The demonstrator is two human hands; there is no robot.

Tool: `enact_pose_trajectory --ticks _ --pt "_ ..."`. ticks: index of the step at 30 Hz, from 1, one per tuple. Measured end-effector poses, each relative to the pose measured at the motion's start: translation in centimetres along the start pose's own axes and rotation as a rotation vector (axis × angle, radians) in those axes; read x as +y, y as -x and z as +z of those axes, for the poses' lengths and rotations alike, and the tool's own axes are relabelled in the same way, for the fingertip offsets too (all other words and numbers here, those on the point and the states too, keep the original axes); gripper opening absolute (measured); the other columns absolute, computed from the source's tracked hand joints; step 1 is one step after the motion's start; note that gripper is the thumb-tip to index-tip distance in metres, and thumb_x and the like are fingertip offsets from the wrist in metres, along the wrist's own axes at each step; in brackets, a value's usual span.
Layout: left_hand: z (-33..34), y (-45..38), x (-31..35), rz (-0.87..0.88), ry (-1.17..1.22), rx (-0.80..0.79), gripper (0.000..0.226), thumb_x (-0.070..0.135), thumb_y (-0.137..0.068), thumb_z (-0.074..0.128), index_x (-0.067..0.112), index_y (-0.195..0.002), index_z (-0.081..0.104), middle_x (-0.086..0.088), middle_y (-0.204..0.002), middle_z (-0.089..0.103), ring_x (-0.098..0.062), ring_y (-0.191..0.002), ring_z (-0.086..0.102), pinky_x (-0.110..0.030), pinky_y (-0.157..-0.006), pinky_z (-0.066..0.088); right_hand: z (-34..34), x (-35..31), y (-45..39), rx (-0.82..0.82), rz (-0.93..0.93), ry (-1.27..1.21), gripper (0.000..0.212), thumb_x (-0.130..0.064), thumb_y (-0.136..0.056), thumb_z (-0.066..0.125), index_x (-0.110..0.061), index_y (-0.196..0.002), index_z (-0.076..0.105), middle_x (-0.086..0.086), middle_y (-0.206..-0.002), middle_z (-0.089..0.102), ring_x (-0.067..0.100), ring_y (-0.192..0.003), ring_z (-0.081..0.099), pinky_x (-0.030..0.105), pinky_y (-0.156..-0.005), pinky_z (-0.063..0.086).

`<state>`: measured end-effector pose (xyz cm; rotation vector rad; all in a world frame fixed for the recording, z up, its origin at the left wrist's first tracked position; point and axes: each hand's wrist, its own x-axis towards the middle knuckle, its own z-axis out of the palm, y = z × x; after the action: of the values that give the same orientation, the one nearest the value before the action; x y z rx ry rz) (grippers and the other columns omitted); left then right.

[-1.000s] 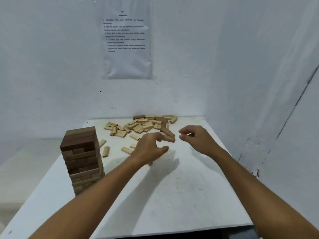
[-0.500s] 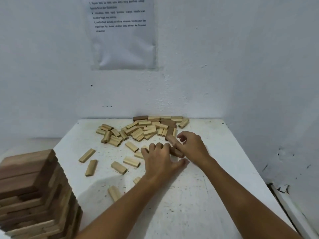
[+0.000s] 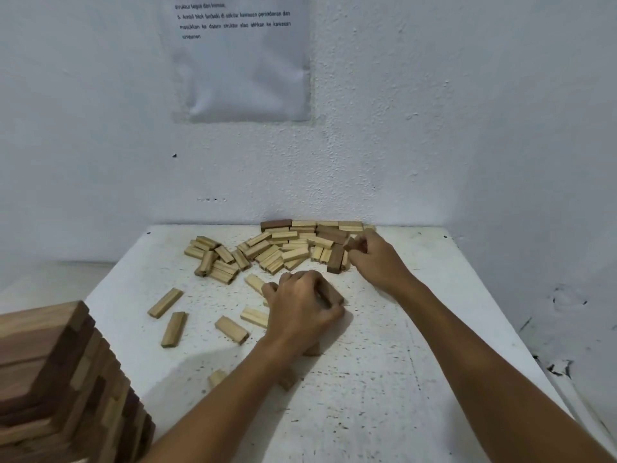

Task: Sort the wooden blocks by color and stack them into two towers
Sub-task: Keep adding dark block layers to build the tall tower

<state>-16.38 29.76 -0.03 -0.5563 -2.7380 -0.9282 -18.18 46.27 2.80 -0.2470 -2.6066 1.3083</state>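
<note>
The tall stacked tower of dark and light wooden blocks (image 3: 63,389) is standing at the near-left corner of the white speckled table (image 3: 384,396). Right of the tower, loose light blocks are lying flat, w/ the main pile of pale wooden blocks (image 3: 267,250) farther back by the wall. The left hand (image 3: 302,309) is curling round a dark brown block (image 3: 334,297), right of the tower. Farthest right, the right hand (image 3: 374,259) is pinching another dark brown block (image 3: 350,243) at the pile's edge.

Matt wooden blocks (image 3: 293,253) lie on a scuffed, speckled white table (image 3: 384,396) below rough plaster.
</note>
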Motion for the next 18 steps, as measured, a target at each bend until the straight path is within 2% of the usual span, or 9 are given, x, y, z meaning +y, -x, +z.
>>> enact_pose_trajectory --ticks 2,4,6,7,8,10,14,16,18 --pt "-0.5 0.2 -0.3 0.002 0.008 0.010 0.025 0.046 -0.075 0.066 0.028 -0.091 0.062 0.015 -0.098 0.059 -0.010 -0.103 0.042 -0.038 -0.084 0.026 0.3 -0.3 -0.6 -0.001 -0.041 0.013 0.013 -0.011 -0.085 0.062 -0.014 -0.088 0.050 -0.004 -0.076 0.050 0.010 -0.066 0.044 0.016 -0.053 0.033" --pt "-0.8 0.5 -0.5 -0.003 -0.021 -0.001 0.025 0.045 -0.075 0.067 0.028 -0.094 0.064 0.014 -0.100 0.059 -0.012 -0.103 0.039 -0.038 -0.084 0.026 0.7 -0.4 -1.2 -0.054 -0.099 0.107 0.023 -0.017 -0.078 0.073 -0.026 -0.084 0.053 -0.008 -0.072 0.046 0.010 -0.064 0.043 0.017 -0.052 0.031" --pt "-1.0 0.8 -0.8 -0.016 -0.042 -0.025 0.031 0.045 -0.075 0.067 0.028 -0.100 0.064 0.014 -0.104 0.058 -0.010 -0.103 0.033 -0.036 -0.081 0.021 1.1 -0.3 -1.7 -0.149 -0.096 0.262 0.043 -0.032 -0.071 0.079 -0.039 -0.109 0.061 -0.007 -0.081 0.049 0.008 -0.068 0.049 0.021 -0.057 0.036" --pt "-1.2 0.9 -0.9 -0.019 -0.046 -0.031 0.033 0.045 -0.075 0.068 0.027 -0.102 0.065 0.014 -0.104 0.057 -0.010 -0.105 0.032 -0.035 -0.081 0.019 1.3 -0.1 -1.9 -0.179 -0.077 0.349 0.059 -0.039 -0.070 0.079 -0.042 -0.125 0.056 -0.004 -0.093 0.049 0.011 -0.074 0.053 0.024 -0.062 0.042" --pt "-1.3 0.9 -1.0 -0.025 -0.045 -0.035 0.034 0.045 -0.075 0.068 0.027 -0.104 0.065 0.015 -0.102 0.055 -0.011 -0.108 0.033 -0.035 -0.082 0.019 1.5 0.0 -2.0 -0.187 -0.054 0.424 0.065 -0.044 -0.071 0.079 -0.039 -0.131 0.054 0.000 -0.104 0.047 0.015 -0.081 0.056 0.028 -0.068 0.046" --pt "-1.4 1.0 -1.0 -0.042 -0.031 -0.038 0.033 0.045 -0.075 0.067 0.027 -0.102 0.066 0.016 -0.098 0.052 -0.013 -0.112 0.036 -0.037 -0.086 0.021 1.6 0.1 -1.6 -0.153 -0.059 0.492 0.057 -0.045 -0.073 0.079 -0.026 -0.123 0.061 0.004 -0.116 0.042 0.020 -0.089 0.057 0.029 -0.074 0.047" --pt "-1.2 1.2 -0.7 -0.053 -0.009 -0.035 0.021 0.044 -0.075 0.065 0.029 -0.090 0.066 0.017 -0.093 0.057 -0.012 -0.110 0.039 -0.039 -0.088 0.023 0.9 0.1 0.7 -0.149 -0.175 0.503 0.041 -0.040 -0.068 0.084 -0.013 -0.096 0.071 -0.003 -0.112 0.044 0.014 -0.093 0.053 0.035 -0.078 0.050" --pt "-1.2 1.6 -0.4 -0.046 0.007 -0.020 0.013 0.041 -0.076 0.065 0.029 -0.079 0.065 0.018 -0.086 0.058 -0.011 -0.107 0.040 -0.037 -0.085 0.020 0.4 0.0 2.0 -0.196 -0.214 0.474 0.030 -0.034 -0.065 0.084 -0.013 -0.082 0.071 -0.004 -0.110 0.052 0.011 -0.093 0.053 0.035 -0.076 0.051" --pt "-1.5 2.1 0.0 -0.035 0.019 -0.028 0.009 0.038 -0.075 0.066 0.030 -0.072 0.061 0.018 -0.079 0.055 -0.010 -0.105 0.039 -0.036 -0.084 0.019 -0.2 -0.2 3.2 -0.254 -0.214 0.447 0.027 -0.029 -0.063 0.084 -0.017 -0.085 0.073 -0.004 -0.102 0.064 0.012 -0.097 0.054 0.036 -0.078 0.053"
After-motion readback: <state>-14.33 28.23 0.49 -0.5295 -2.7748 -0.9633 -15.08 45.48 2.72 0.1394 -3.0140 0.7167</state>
